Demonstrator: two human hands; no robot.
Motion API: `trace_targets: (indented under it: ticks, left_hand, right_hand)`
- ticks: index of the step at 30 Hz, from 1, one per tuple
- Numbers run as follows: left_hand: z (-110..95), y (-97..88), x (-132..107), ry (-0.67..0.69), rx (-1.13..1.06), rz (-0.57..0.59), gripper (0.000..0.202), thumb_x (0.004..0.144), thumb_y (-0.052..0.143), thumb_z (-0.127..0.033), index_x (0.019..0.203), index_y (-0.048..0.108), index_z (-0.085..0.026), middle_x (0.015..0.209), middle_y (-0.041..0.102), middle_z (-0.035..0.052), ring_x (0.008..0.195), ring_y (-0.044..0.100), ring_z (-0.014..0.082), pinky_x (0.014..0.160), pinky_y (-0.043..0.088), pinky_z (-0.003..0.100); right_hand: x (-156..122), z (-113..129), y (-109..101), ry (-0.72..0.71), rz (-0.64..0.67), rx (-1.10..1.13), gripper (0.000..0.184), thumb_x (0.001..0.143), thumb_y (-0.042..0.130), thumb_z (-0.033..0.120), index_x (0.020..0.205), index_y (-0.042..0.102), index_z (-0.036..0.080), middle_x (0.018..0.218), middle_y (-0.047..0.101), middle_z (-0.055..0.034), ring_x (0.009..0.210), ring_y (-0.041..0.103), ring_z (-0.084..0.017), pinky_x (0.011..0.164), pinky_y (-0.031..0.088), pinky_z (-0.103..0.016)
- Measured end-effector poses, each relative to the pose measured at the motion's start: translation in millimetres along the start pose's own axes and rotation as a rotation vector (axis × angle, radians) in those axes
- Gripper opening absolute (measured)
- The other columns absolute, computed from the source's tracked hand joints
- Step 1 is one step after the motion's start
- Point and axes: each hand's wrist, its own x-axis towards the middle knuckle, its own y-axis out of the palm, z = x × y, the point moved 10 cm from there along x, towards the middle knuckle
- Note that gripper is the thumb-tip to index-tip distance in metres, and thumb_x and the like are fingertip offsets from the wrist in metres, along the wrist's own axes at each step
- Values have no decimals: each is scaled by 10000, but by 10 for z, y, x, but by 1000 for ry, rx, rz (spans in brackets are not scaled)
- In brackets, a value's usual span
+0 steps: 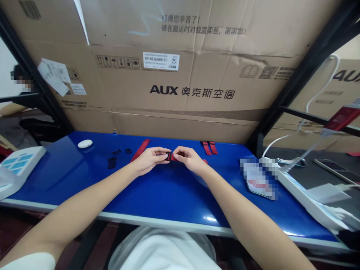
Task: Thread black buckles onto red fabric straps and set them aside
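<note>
My left hand [152,159] and my right hand [188,157] meet over the middle of the blue table [168,195]. Both pinch a small black buckle with a red strap [169,156] threaded at it, fingertips pressed together from either side. A loose red strap [140,149] lies just beyond my left hand. Two short red straps [209,147] lie beyond my right hand. Several small black buckles [116,156] rest on the table to the left.
A big cardboard box [180,75] stands behind the table. A white oval object [84,143] lies far left. A white device [17,165] sits at the left edge. White cables and a phone [332,165] lie at the right.
</note>
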Motion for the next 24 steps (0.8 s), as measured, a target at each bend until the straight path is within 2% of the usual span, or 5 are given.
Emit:
trace_targets:
  ticks: [7,12,17,20,24]
  left_hand:
    - [51,111,-30,-39,-46,10,317,663,833,-170,938,678,-139,889,716,51,827,694,158,824,571,321]
    - [78,139,-10,-33,70,12,254,669,816,-195,861,667,-122,848,710,51,825,689,169,831,573,346]
    - [-53,-93,29,99,478,-185,204,670,743,-153,862,691,-111,759,711,63,705,684,184,686,589,324]
    - [-144,-71,2,175,620,-206,197,712,680,-166,901,705,-115,813,723,81,734,694,198,669,592,315]
    - [-203,24,-44,227,726,-189,226,714,637,-129,925,718,-131,857,740,79,771,704,200,713,591,309]
  right_hand:
    - [-11,18,111,20,-86,313,206,721,619,293,908,553,236,933,564,-4,830,514,-163,785,417,-295]
    - [-8,55,112,-2,-104,122,152,762,633,340,758,571,202,973,530,-33,914,514,-184,856,408,-329]
    - [13,-14,29,8,-70,-175,72,732,579,201,674,537,193,951,529,-38,997,484,-212,978,326,-400]
    - [18,-66,41,24,-48,-374,90,744,576,181,666,530,190,891,504,-33,943,470,-204,955,325,-397]
    - [18,-72,75,9,-68,-406,140,765,573,212,647,503,188,851,482,-22,872,471,-183,864,365,-349]
